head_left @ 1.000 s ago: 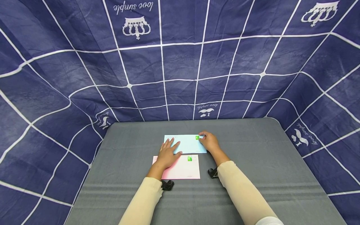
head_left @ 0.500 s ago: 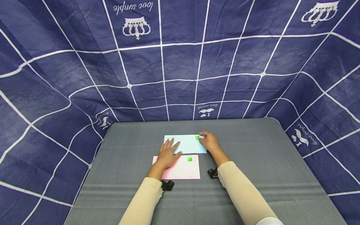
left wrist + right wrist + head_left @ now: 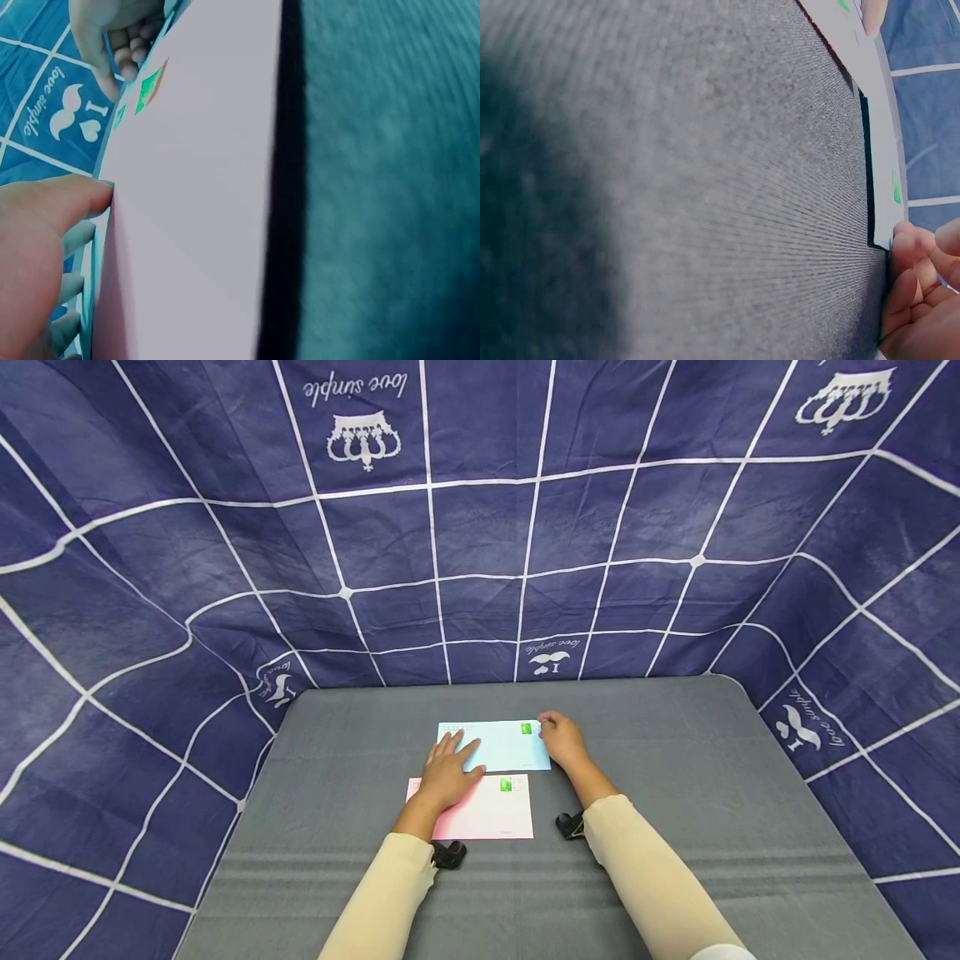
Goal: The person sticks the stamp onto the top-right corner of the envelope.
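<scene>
A pale blue envelope (image 3: 506, 750) lies flat on the table, with a green stamp (image 3: 526, 728) near its upper right corner. Nearer the person is a pink envelope (image 3: 491, 814), also with a green stamp (image 3: 506, 785). My left hand (image 3: 446, 775) rests with fingers spread on the blue envelope's left part, its palm and wrist over the pink one. At the blue envelope's right end is my right hand (image 3: 564, 742), just right of the stamp. The right wrist view shows its fingers (image 3: 911, 277) loosely curled beside the envelope's corner, thumb apart; nothing is visibly held.
Grey cloth covers the table (image 3: 360, 893). A dark blue curtain (image 3: 480, 543) with white lines hangs at the back and both sides. Black wrist cameras, one below the left wrist (image 3: 450, 855) and another by the right wrist (image 3: 570, 824), sit close to the tabletop.
The right hand has shifted slightly right, off the blue envelope's stamp, which now shows fully. The left hand and both envelopes stay where they were; the head view has tilted slightly.
</scene>
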Demonstrator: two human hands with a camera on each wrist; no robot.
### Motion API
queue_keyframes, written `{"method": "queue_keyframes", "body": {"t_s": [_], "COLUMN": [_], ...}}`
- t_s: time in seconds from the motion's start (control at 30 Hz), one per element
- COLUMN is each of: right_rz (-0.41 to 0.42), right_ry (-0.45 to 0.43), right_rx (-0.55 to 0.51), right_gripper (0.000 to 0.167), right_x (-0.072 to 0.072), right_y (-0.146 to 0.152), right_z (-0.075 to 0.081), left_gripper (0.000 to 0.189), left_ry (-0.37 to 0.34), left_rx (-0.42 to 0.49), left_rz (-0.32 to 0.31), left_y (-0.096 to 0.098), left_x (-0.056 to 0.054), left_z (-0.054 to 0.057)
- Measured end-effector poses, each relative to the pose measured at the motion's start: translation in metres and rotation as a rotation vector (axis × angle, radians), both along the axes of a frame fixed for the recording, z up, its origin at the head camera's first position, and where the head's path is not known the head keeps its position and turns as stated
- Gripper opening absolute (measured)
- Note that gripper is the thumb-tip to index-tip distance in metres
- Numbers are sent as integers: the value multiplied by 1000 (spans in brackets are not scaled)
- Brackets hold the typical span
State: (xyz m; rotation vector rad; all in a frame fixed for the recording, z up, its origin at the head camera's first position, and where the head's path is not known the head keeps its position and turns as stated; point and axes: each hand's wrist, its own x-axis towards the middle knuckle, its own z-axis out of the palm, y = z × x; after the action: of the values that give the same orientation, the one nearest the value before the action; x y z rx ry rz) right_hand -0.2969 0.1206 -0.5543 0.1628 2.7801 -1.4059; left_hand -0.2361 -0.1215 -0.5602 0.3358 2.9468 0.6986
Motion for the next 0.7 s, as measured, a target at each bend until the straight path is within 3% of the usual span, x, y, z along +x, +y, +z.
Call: {"method": "queue_keyframes", "body": {"t_s": [0.2, 0.5, 0.7], "right_rz": [9, 33, 32], "right_ry": [0, 86, 138], "right_rx": [-38, -106, -141], "right_gripper": [34, 28, 25], "right_x": [2, 9, 12], "right_y": [4, 10, 14], "right_z": [-1, -1, 4], "left_gripper": [58, 54, 47], "left_ry": [23, 62, 155], "left_rx": [20, 56, 145], "left_rz": [63, 119, 166], "left_y": [8, 10, 8], "left_x": [-2, -3, -1], "left_z": [4, 5, 8]}}
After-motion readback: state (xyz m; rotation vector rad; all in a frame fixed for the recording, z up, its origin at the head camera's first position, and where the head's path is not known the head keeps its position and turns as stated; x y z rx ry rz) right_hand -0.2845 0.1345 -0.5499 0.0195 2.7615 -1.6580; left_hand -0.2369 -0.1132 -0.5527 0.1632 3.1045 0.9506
